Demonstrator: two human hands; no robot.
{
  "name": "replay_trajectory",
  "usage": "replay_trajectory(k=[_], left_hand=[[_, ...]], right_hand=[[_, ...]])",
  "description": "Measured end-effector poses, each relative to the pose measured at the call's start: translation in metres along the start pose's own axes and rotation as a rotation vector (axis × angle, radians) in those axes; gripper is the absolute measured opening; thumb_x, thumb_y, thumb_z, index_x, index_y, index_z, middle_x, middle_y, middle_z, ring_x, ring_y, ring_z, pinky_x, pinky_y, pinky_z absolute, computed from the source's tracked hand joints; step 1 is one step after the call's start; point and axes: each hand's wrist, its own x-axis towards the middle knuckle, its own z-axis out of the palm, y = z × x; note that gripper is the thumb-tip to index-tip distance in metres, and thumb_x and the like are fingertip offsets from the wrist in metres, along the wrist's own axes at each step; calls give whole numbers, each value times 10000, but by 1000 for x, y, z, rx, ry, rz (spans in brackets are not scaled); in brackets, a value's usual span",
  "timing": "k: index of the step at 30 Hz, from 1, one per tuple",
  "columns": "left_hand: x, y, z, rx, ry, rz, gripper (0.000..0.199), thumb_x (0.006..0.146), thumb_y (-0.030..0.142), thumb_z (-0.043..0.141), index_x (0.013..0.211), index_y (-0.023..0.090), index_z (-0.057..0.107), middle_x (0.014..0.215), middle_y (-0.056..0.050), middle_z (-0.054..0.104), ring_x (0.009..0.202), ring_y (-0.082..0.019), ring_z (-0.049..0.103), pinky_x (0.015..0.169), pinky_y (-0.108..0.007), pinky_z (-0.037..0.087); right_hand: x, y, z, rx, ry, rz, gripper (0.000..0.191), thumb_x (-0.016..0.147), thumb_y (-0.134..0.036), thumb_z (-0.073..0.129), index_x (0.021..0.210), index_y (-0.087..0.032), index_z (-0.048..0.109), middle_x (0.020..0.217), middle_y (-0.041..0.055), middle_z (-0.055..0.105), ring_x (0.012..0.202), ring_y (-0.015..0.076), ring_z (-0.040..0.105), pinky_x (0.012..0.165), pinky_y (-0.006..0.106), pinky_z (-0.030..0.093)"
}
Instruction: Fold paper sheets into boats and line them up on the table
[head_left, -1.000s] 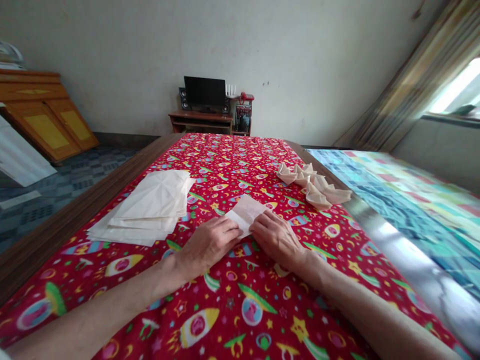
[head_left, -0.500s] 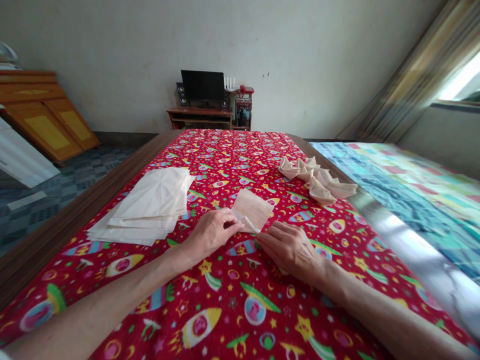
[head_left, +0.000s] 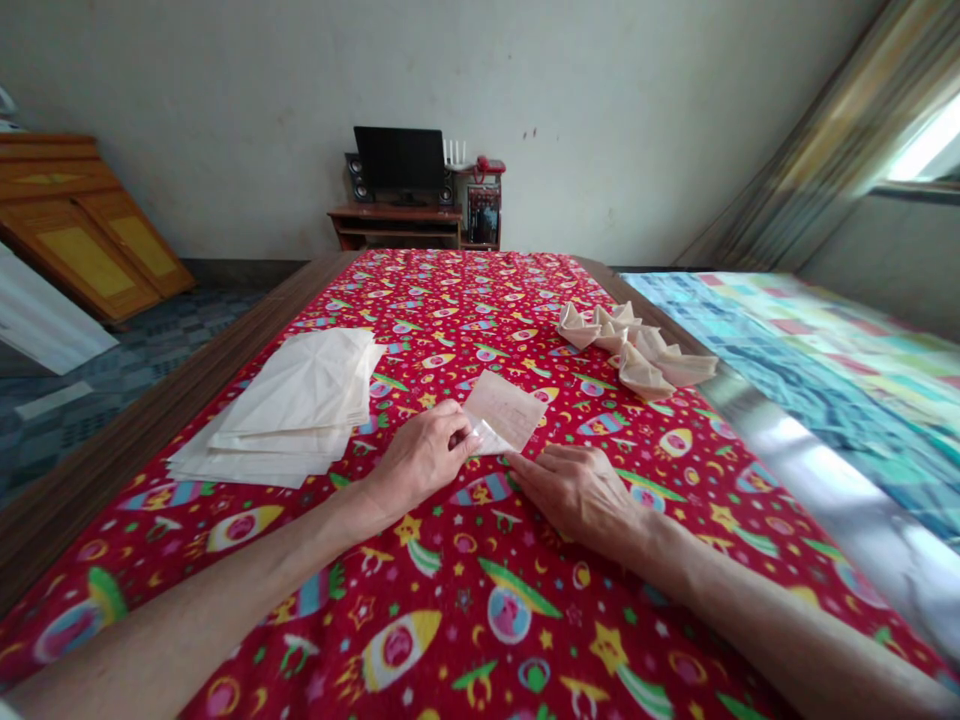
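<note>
A small, partly folded piece of pale paper (head_left: 507, 405) lies on the red patterned cloth (head_left: 465, 560), with a white flap turned over at its lower left. My left hand (head_left: 427, 455) pinches that flap between thumb and fingers. At the paper's lower corner rests my right hand (head_left: 581, 495), palm down, its index finger stretched out and the other fingers partly bent. To the left is a stack of thin whitish sheets (head_left: 300, 395). Several folded, pointed paper pieces (head_left: 645, 365) stand in a cluster at the right.
The cloth covers a table with a dark wooden edge (head_left: 150, 415). Beyond it stand a desk with a monitor (head_left: 400, 160), speakers and a red telephone (head_left: 490, 165). A bed with a colourful cover (head_left: 817, 370) is on the right, a wooden cabinet (head_left: 90, 230) on the left.
The view has tilted slightly downward and shifted. The flap under my left fingers shows as a wider white triangle, and my right fingertip is at its lower corner.
</note>
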Motion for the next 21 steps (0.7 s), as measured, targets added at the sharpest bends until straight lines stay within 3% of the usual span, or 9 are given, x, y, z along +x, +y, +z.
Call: replay_trajectory(k=[21], left_hand=[[-1,2,0,53,-18,-3,179,855,230,546,685,178,529,763,5,528,670,-119,527,625,-233,399]], right_hand=[[3,-4,-3,-41,-10,37,235,954,-209,390,1036,-137,598,620,-6,586,540,117,485,497,286,245]])
